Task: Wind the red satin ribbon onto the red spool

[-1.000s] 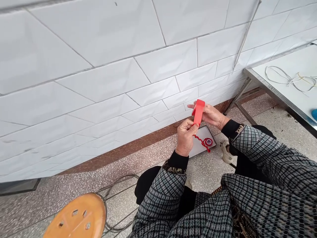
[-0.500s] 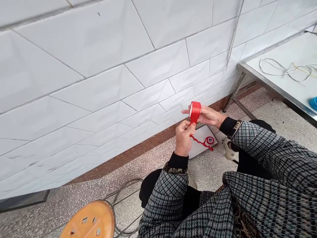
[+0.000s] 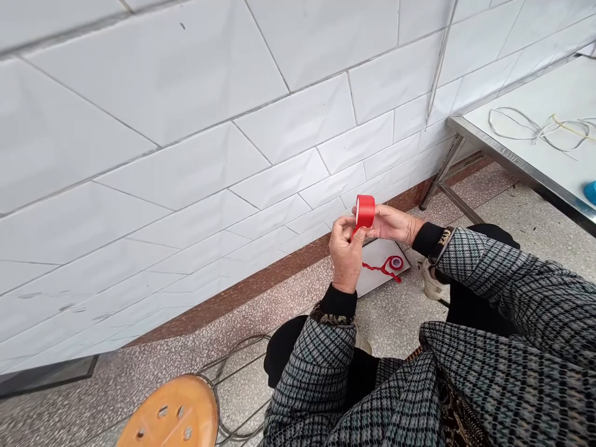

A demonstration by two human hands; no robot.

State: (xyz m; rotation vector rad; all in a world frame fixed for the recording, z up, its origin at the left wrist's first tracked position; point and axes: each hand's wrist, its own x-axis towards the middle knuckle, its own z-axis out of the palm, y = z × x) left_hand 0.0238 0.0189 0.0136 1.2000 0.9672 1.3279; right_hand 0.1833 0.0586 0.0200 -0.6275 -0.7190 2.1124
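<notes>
As left fingers [image 3: 343, 222] pinch red ribbon [image 3: 365, 211], right fingers [image 3: 380, 213] hold it, curled

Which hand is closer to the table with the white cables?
Right. The right hand is left of the table in the picture, not touching it; the left hand is farther left.

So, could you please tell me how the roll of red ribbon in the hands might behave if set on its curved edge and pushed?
The roll of red ribbon would probably roll, given its round outline. Its smooth sheen suggests it may be a little slippery. The strip running down into the left hand looks thin, so it is likely floppy.
</notes>
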